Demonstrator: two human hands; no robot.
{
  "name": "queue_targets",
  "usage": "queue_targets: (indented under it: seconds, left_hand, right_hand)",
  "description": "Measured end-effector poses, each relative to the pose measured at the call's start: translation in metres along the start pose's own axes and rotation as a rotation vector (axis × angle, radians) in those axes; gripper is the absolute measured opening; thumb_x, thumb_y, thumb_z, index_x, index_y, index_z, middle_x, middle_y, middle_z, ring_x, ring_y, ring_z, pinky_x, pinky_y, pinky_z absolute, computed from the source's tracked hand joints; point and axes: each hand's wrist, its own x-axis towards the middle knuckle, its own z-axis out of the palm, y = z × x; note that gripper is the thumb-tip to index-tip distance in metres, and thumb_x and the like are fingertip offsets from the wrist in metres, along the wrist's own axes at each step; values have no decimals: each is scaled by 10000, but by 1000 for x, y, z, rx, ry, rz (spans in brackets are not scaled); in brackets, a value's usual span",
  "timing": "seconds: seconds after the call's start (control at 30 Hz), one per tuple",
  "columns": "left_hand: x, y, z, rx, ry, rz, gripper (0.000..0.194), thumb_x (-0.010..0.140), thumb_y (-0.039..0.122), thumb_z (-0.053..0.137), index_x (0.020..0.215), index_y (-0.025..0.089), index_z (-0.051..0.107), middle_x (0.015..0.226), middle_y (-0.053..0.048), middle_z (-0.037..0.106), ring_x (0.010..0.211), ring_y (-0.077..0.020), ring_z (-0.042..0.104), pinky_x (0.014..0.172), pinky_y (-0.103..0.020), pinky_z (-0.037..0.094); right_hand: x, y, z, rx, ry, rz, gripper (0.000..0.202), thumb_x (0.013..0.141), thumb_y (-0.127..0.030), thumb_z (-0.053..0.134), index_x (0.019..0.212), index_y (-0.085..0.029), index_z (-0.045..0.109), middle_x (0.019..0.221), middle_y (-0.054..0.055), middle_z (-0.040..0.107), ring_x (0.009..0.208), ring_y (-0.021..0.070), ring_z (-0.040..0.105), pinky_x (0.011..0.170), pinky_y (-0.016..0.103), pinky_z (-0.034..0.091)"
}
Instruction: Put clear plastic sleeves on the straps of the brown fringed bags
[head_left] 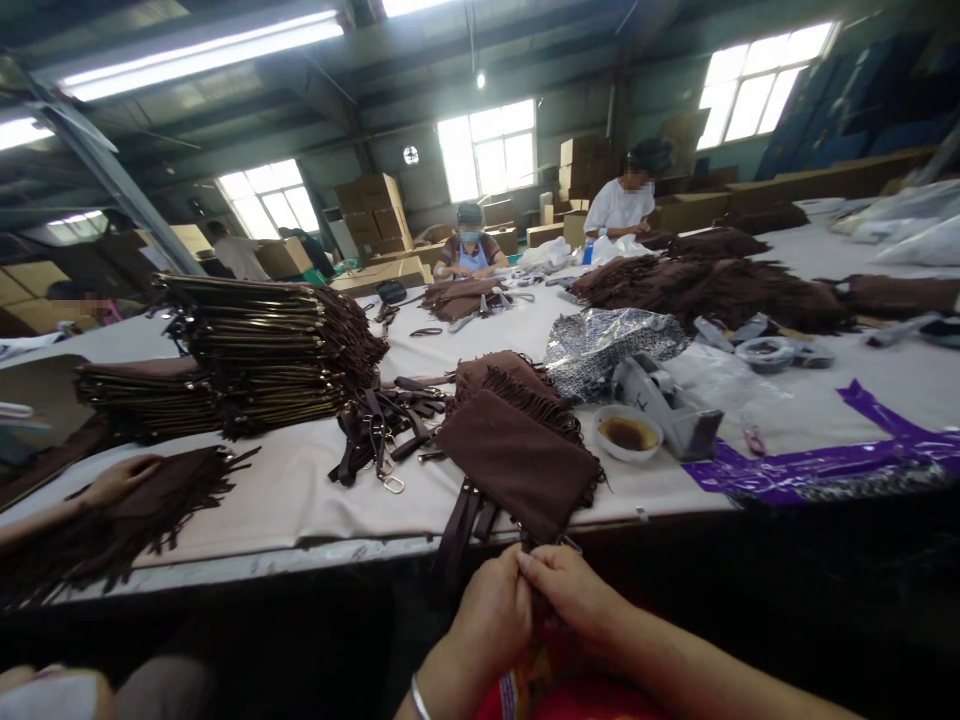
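Brown pouch [520, 463], lower corner just above curled fingers [535, 569]

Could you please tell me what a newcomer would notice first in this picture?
Probably the tall stack of brown fringed pouches with gold-coloured edges, on the left part of the table. Bright purple plastic stands out near the table's edge on the right. At the lower middle, the left hand and right hand meet just below a brown pouch.
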Motion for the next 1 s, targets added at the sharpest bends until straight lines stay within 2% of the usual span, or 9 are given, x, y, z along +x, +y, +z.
queue_targets:
  seconds: [0.13, 0.27, 0.37, 0.43, 0.57, 0.7, 0.8, 0.9, 1.0]
  left_hand:
    - [5, -5, -7, -155, -136, -84, 238, 762, 418, 652, 787, 182, 674, 751, -66, 667, 728, -210, 600, 638, -277, 421]
    - [23, -19, 3, -509, -183, -332, 481, 742, 616, 611, 805, 140, 637, 689, -49, 623, 572, -152, 551, 506, -245, 380]
    - [32, -24, 20, -714, -140, -372, 524, 705, 670, 618, 688, 150, 555, 595, -8, 542, 477, -104, 472, 455, -223, 344]
    - [34, -24, 29, -797, -151, -392, 502, 714, 651, 625, 719, 154, 553, 597, 26, 495, 445, -70, 395, 436, -205, 314]
    - [35, -23, 35, -702, -102, -460, 496, 787, 643, 544, 853, 154, 598, 563, 54, 443, 401, -58, 237, 413, -213, 195]
    - [27, -25, 41, -364, 104, -245, 343, 847, 491, 550, 775, 165, 632, 690, -67, 616, 582, -168, 493, 570, -284, 355]
    - [14, -27, 48, -107, 183, -130, 232, 850, 386, 565, 792, 182, 657, 784, -123, 660, 743, -246, 573, 686, -319, 374]
    - [6, -29, 50, -116, 173, -92, 253, 845, 422, 572, 793, 189, 656, 795, -122, 661, 771, -251, 579, 715, -317, 388]
    - [8, -35, 46, -304, 27, -117, 428, 851, 574, 500, 783, 175, 639, 707, -75, 629, 652, -195, 544, 622, -294, 397]
  right_hand:
    - [-7, 2, -8, -136, 67, -63, 370, 786, -516, 514, 673, -167, 567, 571, 10, 597, 504, 141, 546, 481, 243, 396]
    - [-18, -22, -26, -687, 137, -326, 244, 842, -271, 473, 688, -187, 642, 697, 41, 684, 647, 159, 604, 606, 259, 398]
    - [-7, -61, -32, -983, 207, -424, 292, 894, -292, 449, 711, -203, 657, 730, 49, 700, 701, 172, 627, 647, 271, 392]
    - [12, -86, -28, -1097, 242, -465, 249, 896, -370, 491, 841, -210, 674, 839, 67, 719, 792, 203, 651, 685, 285, 407]
    - [58, -103, -14, -1295, 183, -394, 410, 749, -476, 689, 1002, -158, 637, 907, 141, 719, 808, 280, 664, 677, 333, 431]
    - [83, -90, -11, -1290, 173, -412, 283, 800, -274, 641, 1051, -150, 598, 919, 135, 710, 855, 283, 660, 729, 349, 432]
    - [90, -82, -14, -1269, 197, -420, 243, 829, -178, 555, 1069, -149, 577, 928, 126, 698, 870, 271, 653, 751, 344, 427]
    - [91, -83, -15, -1239, 216, -433, 237, 834, -175, 551, 1066, -136, 572, 933, 135, 690, 866, 271, 648, 749, 343, 428]
    - [81, -86, -17, -1226, 209, -463, 260, 826, -289, 628, 1043, -151, 592, 935, 111, 687, 854, 251, 642, 749, 323, 432]
